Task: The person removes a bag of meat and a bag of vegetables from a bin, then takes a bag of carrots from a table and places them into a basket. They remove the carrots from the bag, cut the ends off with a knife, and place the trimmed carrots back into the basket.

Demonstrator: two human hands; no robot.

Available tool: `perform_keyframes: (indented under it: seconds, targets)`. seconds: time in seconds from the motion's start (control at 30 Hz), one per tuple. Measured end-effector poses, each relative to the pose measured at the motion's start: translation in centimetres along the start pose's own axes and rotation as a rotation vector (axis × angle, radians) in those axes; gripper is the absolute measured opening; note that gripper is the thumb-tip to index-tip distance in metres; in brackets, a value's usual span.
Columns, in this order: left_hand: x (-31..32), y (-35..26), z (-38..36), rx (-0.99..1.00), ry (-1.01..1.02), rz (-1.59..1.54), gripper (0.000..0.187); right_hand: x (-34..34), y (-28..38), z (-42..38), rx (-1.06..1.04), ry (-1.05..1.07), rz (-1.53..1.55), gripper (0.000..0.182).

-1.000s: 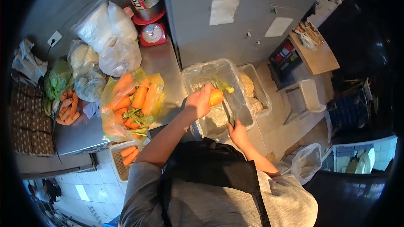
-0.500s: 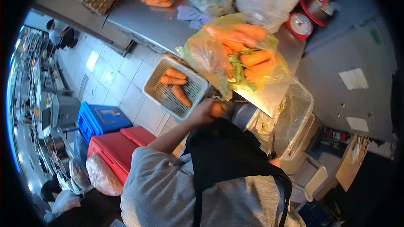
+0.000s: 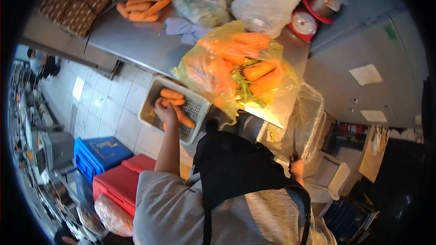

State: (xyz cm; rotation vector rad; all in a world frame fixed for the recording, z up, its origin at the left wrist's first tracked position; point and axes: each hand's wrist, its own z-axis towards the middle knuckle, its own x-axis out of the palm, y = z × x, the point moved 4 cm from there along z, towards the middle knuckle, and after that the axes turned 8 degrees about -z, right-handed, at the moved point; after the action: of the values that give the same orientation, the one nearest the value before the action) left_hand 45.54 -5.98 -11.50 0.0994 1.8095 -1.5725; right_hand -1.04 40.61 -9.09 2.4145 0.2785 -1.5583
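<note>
My left hand (image 3: pixel 166 112) is down inside a pale plastic basket (image 3: pixel 150 119), its fingers curled round a carrot that is mostly hidden beneath the hand. Next to the fingers lie more carrots (image 3: pixel 171 94) on the basket's slotted floor. Low on the right, my right hand (image 3: pixel 296 168) grips a knife (image 3: pixel 294 153) by its dark handle, the narrow blade pointing away from me beside a bin lined with clear plastic (image 3: pixel 313 109). Between the two hands, a yellowish plastic bag (image 3: pixel 206 75) full of large carrots with green tops rests on the metal table's corner.
On the metal table (image 3: pixel 131 41) are a carrot pile (image 3: pixel 143 7), a purple cloth (image 3: pixel 186 29), stuffed plastic bags (image 3: pixel 202 4) and a red scale (image 3: pixel 303 25). Blue (image 3: pixel 106 152) and red boxes (image 3: pixel 120 179) stand at left. Another person (image 3: pixel 41 63) is far off.
My left hand has moved left from near my apron into the basket with a carrot. My right hand and the knife show more fully now. The whole view has shifted.
</note>
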Motion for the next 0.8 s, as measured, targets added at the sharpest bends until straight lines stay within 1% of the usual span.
perform_keyframes:
  seconds: [0.03, 0.07, 0.1, 0.13, 0.2, 0.27, 0.3, 0.37, 0.4, 0.53, 0.63, 0.73, 0.77, 0.8]
  targets:
    - [-0.3, -5.2, 0.1, 0.167, -0.008, -0.182, 0.034, 0.1, -0.2, -0.3, -0.007, -0.048, 0.02, 0.042]
    - [-0.7, -11.2, -0.4, 0.328, -0.02, -0.366, 0.031, -0.4, 0.7, -1.2, 0.08, 0.006, 0.109, 0.041]
    - [-1.3, -17.6, -1.6, 0.569, 0.033, -0.383, 0.029, -2.6, 3.3, -3.1, 0.161, 0.06, 0.198, 0.04]
    - [-1.5, -22.7, -2.9, 0.81, 0.082, -0.396, 0.027, -3.6, 4.3, -4.2, 0.24, 0.117, 0.288, 0.039]
    - [1.8, -28.0, -3.8, 1.026, 0.588, -0.423, 0.022, -3.2, 3.9, -4.3, 0.231, 0.102, 0.355, 0.036]
    - [5.8, -29.5, -4.4, 1.129, 1.039, -0.201, 0.026, -4.1, 4.8, -5.1, 0.251, 0.092, 0.389, 0.036]
    - [7.1, -29.9, -5.1, 1.169, 1.259, -0.073, 0.03, -4.3, 4.6, -5.3, 0.259, 0.083, 0.399, 0.036]
    - [8.4, -30.5, -4.9, 1.103, 1.355, 0.212, 0.038, -4.4, 4.4, -5.4, 0.273, 0.068, 0.42, 0.037]
    - [8.8, -30.5, -4.7, 1.061, 1.397, 0.361, 0.043, -4.2, 4.1, -5.4, 0.282, 0.069, 0.456, 0.037]
    - [9.7, -31.5, -5.4, 1.337, 1.373, 0.626, 0.049, -3.2, 2.7, -5.2, 0.296, 0.067, 0.542, 0.039]
    - [8.9, -33.2, -5.7, 1.372, 1.439, 0.664, 0.051, -3.4, 2.3, -5.4, 0.303, 0.041, 0.622, 0.039]
    - [6.7, -35.3, -6.6, 1.148, 1.366, 0.72, 0.049, -4.0, 2.4, -5.7, 0.321, -0.001, 0.709, 0.039]
    - [6.3, -36.2, -6.6, 1.08, 1.375, 0.651, 0.044, -4.1, 2.5, -5.7, 0.331, -0.017, 0.736, 0.039]
    - [5.8, -37.4, -7.1, 1.079, 1.323, 0.41, 0.044, -4.1, 2.6, -5.6, 0.305, -0.043, 0.759, 0.039]
